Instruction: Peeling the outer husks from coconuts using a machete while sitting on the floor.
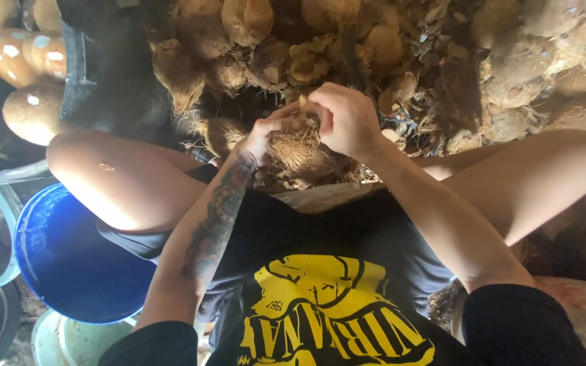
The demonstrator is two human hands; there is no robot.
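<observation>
I sit w/ knees apart. My left hand (260, 132) & right hand (344, 120) both grip a hairy coconut (298, 150) btwn my knees, fingers curled tight on its husk. Husk pile (388, 54) lies in front. Blue bucket (62, 257) sits by my left leg.

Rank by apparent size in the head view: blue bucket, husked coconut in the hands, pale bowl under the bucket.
1. Blue bucket, largest, though nearer the camera.
2. Husked coconut, partly hidden by the left hand and right hand.
3. Pale bowl; cropped and overlapped, so unsure against the coconut.
</observation>
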